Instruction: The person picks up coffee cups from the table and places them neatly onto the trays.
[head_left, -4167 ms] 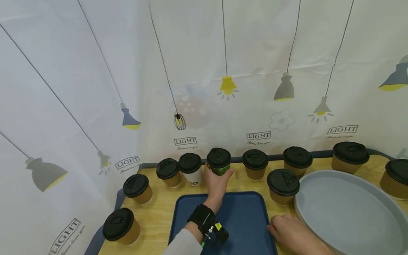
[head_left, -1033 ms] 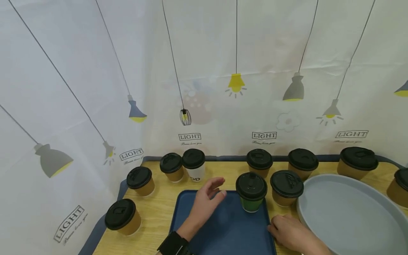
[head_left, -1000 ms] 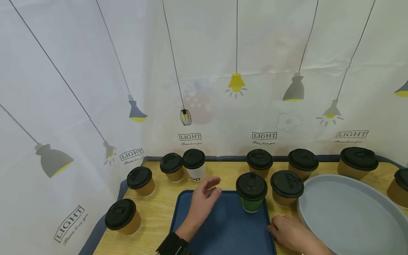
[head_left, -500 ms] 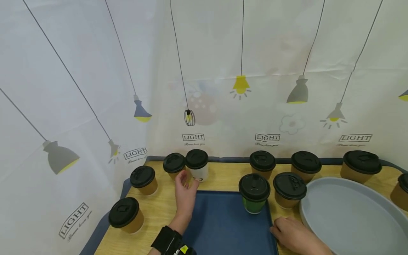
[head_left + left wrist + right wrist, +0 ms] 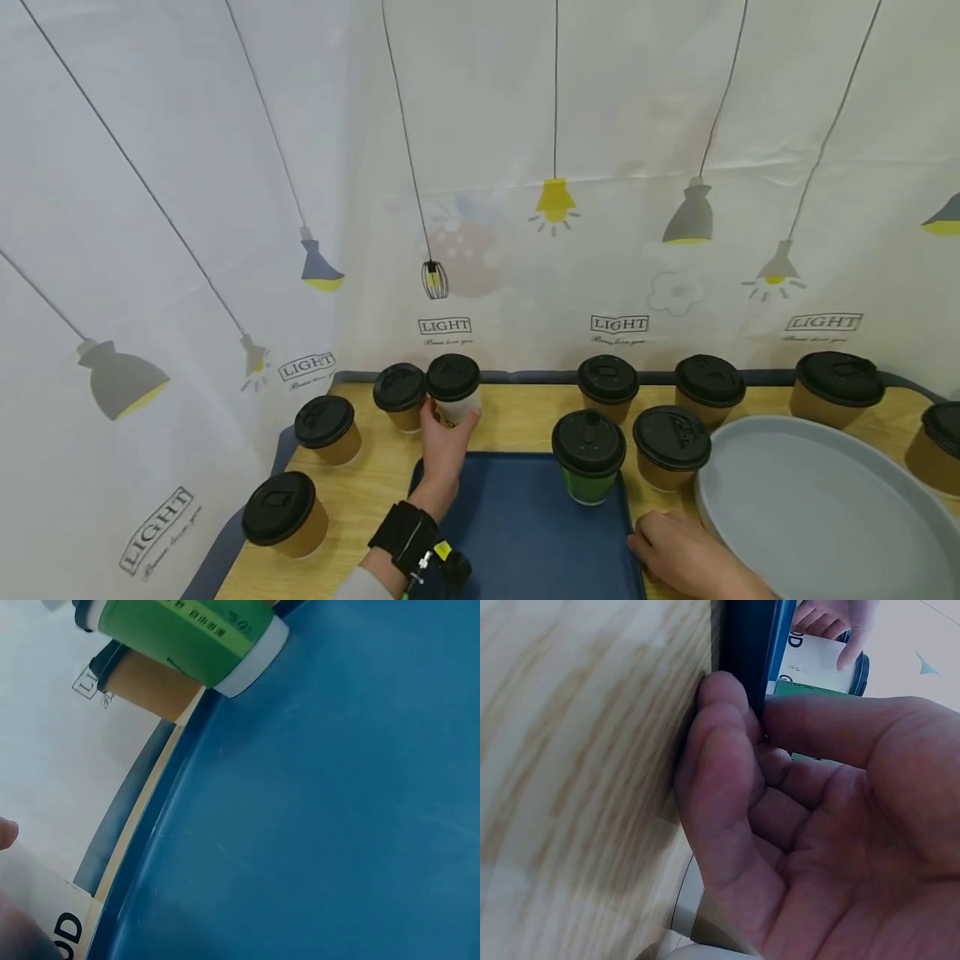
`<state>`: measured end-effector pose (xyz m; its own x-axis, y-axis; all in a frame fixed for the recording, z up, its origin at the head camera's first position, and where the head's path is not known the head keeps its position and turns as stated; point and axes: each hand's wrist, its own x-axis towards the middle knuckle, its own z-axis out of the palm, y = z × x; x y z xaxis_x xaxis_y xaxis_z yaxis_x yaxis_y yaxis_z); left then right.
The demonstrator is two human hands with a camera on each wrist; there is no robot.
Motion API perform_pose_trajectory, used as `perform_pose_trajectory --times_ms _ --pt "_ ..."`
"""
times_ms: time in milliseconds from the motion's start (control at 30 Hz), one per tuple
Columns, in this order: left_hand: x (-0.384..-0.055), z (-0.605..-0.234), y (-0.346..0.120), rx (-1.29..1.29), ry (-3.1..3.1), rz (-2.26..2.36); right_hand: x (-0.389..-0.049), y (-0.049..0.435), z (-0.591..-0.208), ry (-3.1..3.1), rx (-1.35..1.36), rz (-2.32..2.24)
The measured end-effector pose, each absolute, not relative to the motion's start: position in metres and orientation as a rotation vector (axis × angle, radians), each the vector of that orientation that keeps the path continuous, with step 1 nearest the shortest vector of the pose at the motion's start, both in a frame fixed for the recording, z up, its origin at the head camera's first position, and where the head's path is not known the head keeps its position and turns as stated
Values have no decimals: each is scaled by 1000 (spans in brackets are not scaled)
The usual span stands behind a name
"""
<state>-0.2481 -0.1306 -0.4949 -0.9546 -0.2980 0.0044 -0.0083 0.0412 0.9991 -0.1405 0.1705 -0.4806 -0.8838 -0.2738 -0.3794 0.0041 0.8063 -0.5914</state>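
Observation:
At the back of the table, my left hand has thumb and fingers around a white paper cup with a black lid. The cup stands behind the blue tray, and its black lettering shows in the left wrist view. My right hand pinches the tray's right edge; the right wrist view shows its thumb above the rim and curled fingers below. A green paper cup with a black lid stands upright in the tray's back right corner.
Brown cups with black lids stand around: one close left of the white cup, two more down the left side, several at right. A round grey tray lies right of my right hand. A printed curtain hangs behind.
Earlier my left hand held the green cup at the back; that cup now stands on the blue tray. The left hand has since moved left and taken hold of the white cup.

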Motion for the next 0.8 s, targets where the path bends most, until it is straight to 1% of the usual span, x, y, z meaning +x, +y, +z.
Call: perform_pose_trajectory --times_ms 400,800 --pt "-273 -501 -129 344 -2035 -1880 -141 165 -477 2557 -222 -816" --pt "-279 -506 -124 300 -2025 -1893 -140 170 -478 2563 -202 -808"
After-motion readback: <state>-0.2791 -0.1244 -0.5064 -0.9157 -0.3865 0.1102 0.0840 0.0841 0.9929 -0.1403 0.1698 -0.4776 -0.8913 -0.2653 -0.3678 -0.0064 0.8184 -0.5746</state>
